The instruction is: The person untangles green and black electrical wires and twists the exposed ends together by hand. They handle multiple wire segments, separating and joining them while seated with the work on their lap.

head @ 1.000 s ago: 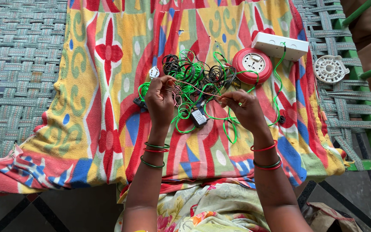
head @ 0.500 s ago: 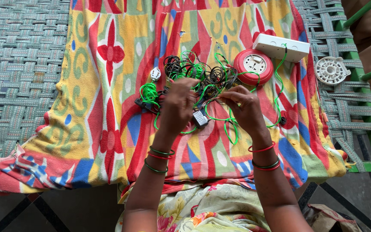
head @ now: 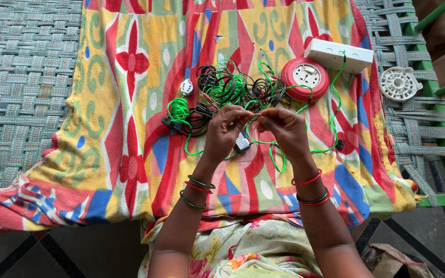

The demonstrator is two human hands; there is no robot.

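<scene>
Green wire (head: 263, 141) is being pinched taut between our left hand (head: 225, 128) and right hand (head: 284, 128) — lifting it clear for separating. We are working just in front of the tangled wire heap (head: 227, 92), with the red round socket (head: 305, 78) right of that heap.

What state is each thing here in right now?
Left hand: fingers pinched on a wire end.
Right hand: fingers pinched on the same wire.
Green and black wires: tangled in a heap.
Red round reel: lying flat, face up.
White switch box: lying flat.
White round disc: lying off the blanket.
</scene>
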